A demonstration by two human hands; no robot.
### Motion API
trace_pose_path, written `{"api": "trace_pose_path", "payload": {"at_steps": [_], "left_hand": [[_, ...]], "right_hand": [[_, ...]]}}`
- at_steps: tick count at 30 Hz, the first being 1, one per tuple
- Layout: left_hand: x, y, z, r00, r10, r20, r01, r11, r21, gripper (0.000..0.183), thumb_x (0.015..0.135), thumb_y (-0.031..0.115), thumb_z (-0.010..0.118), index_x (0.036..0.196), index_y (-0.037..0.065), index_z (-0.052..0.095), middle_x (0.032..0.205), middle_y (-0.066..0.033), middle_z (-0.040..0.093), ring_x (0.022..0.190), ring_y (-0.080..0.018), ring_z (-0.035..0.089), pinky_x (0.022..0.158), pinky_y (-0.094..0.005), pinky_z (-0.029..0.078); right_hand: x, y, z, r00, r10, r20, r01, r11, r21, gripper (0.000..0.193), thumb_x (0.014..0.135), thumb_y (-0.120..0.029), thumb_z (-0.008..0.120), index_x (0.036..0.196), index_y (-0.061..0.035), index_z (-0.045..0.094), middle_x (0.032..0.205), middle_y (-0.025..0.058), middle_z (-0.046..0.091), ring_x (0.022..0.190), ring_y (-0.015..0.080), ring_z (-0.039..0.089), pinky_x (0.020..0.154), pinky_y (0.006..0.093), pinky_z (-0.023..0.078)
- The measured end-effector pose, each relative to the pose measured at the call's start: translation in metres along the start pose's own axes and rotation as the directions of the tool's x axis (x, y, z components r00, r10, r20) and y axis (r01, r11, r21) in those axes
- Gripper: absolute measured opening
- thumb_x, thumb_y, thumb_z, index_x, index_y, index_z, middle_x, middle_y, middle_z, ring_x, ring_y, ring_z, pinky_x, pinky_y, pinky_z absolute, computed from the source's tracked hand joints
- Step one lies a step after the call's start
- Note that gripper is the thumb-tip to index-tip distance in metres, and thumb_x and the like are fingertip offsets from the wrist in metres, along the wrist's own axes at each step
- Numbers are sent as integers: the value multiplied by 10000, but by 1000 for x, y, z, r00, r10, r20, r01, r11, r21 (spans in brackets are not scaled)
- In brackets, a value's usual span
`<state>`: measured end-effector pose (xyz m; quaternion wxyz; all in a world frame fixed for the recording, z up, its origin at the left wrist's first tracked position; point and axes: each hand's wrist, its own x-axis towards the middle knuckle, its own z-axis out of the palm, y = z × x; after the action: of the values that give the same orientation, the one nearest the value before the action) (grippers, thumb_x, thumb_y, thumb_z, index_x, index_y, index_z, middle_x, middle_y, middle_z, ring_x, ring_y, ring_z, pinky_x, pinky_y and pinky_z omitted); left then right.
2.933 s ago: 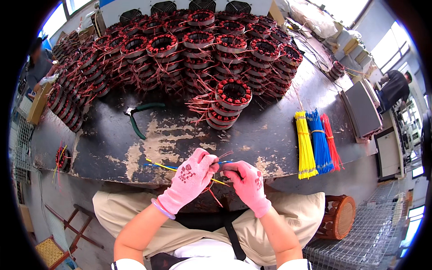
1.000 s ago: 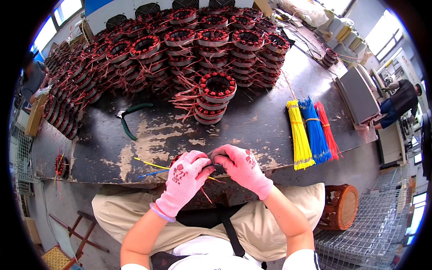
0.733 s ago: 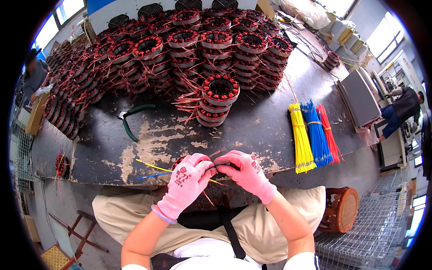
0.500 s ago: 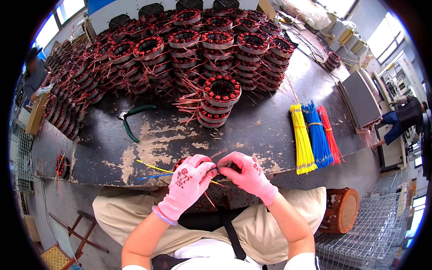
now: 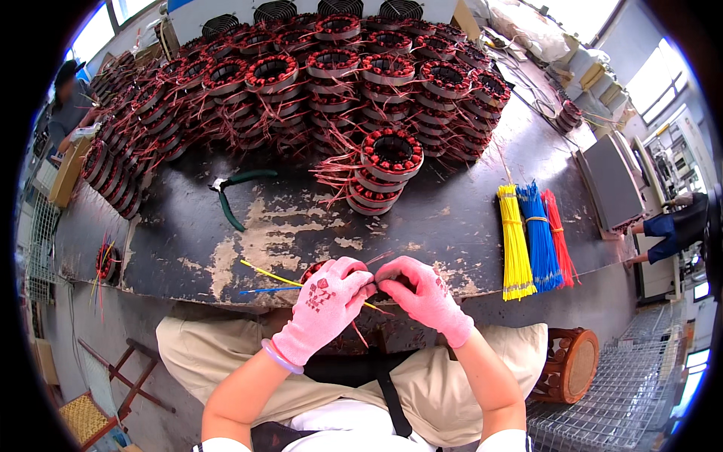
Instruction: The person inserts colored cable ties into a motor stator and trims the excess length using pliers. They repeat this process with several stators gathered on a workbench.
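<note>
Both my hands wear pink gloves and meet fingertip to fingertip at the table's near edge. My left hand (image 5: 325, 301) is closed in a pinch, and so is my right hand (image 5: 423, 295). Between them are thin wire ends, mostly covered by the fingers; copper-coloured strands (image 5: 380, 258) stick out just above. Mostly hidden behind my left hand is a stator with red windings (image 5: 312, 271). A yellow lead wire (image 5: 263, 273) and a blue lead wire (image 5: 265, 291) stretch out leftward from there.
A short stack of stators (image 5: 388, 162) stands ahead, before many taller stacks (image 5: 331, 64). Green-handled cutters (image 5: 230, 197) lie left of it. Bundles of yellow wires (image 5: 515, 245), blue wires (image 5: 539, 237) and red wires (image 5: 557, 233) lie right. Another stator (image 5: 107, 261) sits far left. People are at both sides.
The whole view has shifted a little, so the table and its things sit further right. My hands keep the same pinch, fingertips together.
</note>
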<state>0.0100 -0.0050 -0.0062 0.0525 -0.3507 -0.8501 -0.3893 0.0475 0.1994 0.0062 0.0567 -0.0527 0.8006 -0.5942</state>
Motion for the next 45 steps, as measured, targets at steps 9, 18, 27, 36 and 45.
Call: {"api": "trace_pose_path", "payload": {"at_steps": [9,18,27,36,45], "left_hand": [[-3,0,2,1000,-2,-6,2,1000,-8,183,843,100,733,1019,63,698,1059,-97,652,954,-333,643,823,-429,531],[-3,-3,2,1000,13,7,-13,1000,10,171,862,135,726,1012,69,675,1050,-89,641,955,-317,642,792,-423,540],[-2,-1,1,1000,12,-2,-12,1000,26,173,844,126,731,1005,82,686,1032,-78,647,941,-305,648,779,-418,543],[2,2,-2,1000,0,29,-1,1000,22,163,824,96,724,984,84,695,1077,-51,685,931,-309,650,823,-415,538],[0,0,-1,999,-39,23,39,999,18,131,851,122,706,977,88,717,1148,-57,720,925,-305,658,834,-416,537]], "right_hand": [[-2,0,-1,999,43,-18,-43,999,2,200,922,-63,670,1114,-15,701,1016,86,684,847,152,646,745,281,519],[3,2,-2,996,-84,6,84,989,-123,209,891,-51,702,1094,-1,704,1045,117,681,952,203,677,844,320,540],[-3,3,4,989,145,-30,-141,984,107,155,971,-97,626,1075,10,670,916,44,689,761,87,597,675,263,500],[10,9,4,946,323,21,-321,929,183,195,945,-177,696,1037,-11,652,877,20,692,659,84,588,609,260,485],[-13,18,8,860,-503,82,321,409,-854,466,826,-273,747,1257,-132,642,1211,18,656,912,199,669,767,377,544]]}}
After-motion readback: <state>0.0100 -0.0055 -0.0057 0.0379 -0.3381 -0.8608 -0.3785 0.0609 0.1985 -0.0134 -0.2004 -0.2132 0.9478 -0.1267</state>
